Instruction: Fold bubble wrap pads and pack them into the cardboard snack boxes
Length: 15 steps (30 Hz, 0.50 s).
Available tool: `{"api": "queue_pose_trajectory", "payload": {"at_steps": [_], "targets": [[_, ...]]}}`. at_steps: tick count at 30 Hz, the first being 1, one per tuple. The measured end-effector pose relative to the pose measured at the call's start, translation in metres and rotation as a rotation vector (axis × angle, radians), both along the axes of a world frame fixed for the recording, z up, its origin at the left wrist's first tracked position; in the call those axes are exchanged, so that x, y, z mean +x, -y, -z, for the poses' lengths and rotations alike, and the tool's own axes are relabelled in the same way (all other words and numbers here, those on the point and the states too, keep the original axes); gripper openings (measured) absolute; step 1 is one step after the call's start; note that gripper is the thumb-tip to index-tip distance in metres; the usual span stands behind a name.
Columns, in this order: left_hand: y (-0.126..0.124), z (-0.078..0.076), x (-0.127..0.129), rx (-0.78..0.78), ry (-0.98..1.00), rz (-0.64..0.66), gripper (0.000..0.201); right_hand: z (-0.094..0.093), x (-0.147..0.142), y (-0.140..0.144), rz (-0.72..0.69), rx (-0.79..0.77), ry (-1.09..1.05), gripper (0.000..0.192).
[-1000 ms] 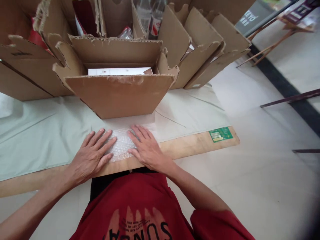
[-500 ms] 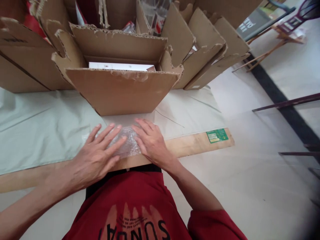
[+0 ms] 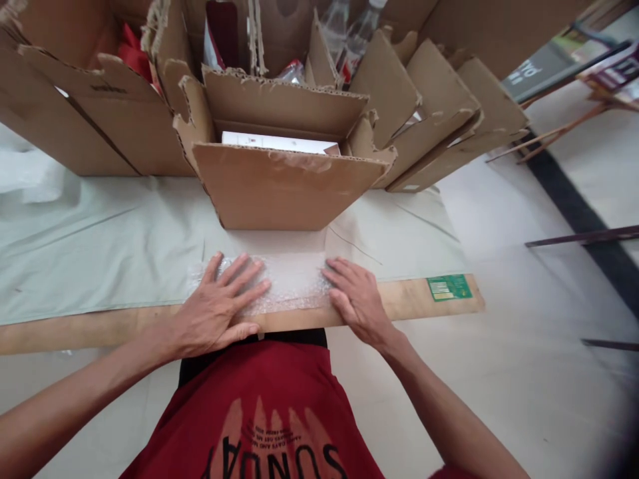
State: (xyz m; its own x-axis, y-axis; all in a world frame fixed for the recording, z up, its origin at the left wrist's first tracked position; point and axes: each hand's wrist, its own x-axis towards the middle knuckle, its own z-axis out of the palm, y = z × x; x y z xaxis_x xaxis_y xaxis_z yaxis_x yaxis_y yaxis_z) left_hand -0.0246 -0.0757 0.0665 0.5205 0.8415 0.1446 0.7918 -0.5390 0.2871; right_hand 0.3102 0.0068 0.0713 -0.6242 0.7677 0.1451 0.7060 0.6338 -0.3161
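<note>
A sheet of clear bubble wrap (image 3: 294,283) lies flat along the front edge of the table. My left hand (image 3: 219,306) rests on its left part, fingers spread and palm down. On the right end of the sheet lies my right hand (image 3: 357,296), its fingers stretched out and slightly bent. Just beyond the sheet stands an open cardboard box (image 3: 294,189) with torn top edges. A flat white box (image 3: 279,142) sits inside it.
More cut cardboard boxes (image 3: 104,126) stand in a row behind, holding a red item (image 3: 134,53) and clear plastic bottles (image 3: 362,40). Crumpled clear plastic (image 3: 34,176) lies at the far left. A green label (image 3: 449,287) marks the table's wooden edge (image 3: 409,299).
My right hand has moved right, away from my left hand, so more of the bubble wrap shows between them. The view has shifted to the left.
</note>
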Motion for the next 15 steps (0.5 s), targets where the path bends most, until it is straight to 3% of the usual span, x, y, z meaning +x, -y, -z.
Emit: {"api": "queue_pose_trajectory", "payload": {"at_steps": [2, 4, 7, 12, 15], "targets": [[0.001, -0.008, -0.012, 0.083, 0.088, -0.120, 0.059, -0.009, -0.007, -0.012, 0.053, 0.029, -0.088, 0.042], [0.002, -0.014, -0.027, 0.161, 0.133, -0.321, 0.052, -0.014, -0.019, -0.028, 0.052, 0.036, -0.079, 0.037], [0.002, -0.015, -0.046, 0.118, 0.093, -0.546, 0.037, -0.013, -0.037, -0.048, 0.041, -0.011, 0.033, 0.033], [0.005, -0.009, -0.042, 0.053, 0.151, -0.633, 0.018, -0.012, -0.042, -0.050, 0.037, -0.120, -0.034, 0.005], [0.011, -0.028, -0.038, -0.105, 0.299, -0.722, 0.019, -0.028, -0.033, -0.031, 0.069, -0.309, -0.179, 0.005]]}}
